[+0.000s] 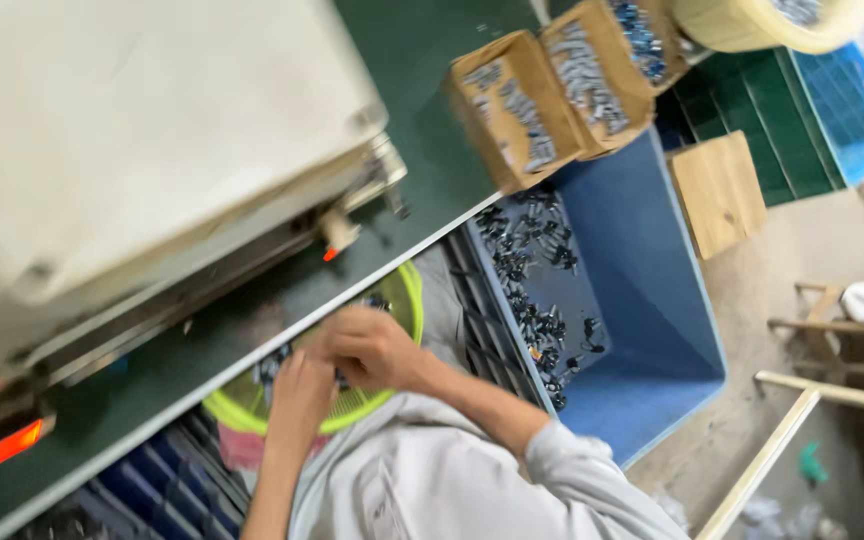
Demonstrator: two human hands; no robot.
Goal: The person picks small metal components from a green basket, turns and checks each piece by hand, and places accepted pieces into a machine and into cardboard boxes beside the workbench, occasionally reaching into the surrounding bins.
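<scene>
My right hand [372, 348] and my left hand [302, 388] are pressed close together over a yellow-green plastic basket [407, 300] on my lap, just under the edge of the dark green table [422, 150]. Both hands have their fingers curled down into the basket, among small dark metal parts [270, 366]. The frame is blurred, so whatever is pinched in the fingers is hidden. A grey sleeve is pushed up on my right forearm [492, 405].
A large cream-coloured machine [142, 130] fills the table at upper left. Two cardboard boxes of small parts [517, 110] [602, 70] stand at the table's end. A blue tub [642, 300] holding dark parts sits to my right, with wooden stools beyond it.
</scene>
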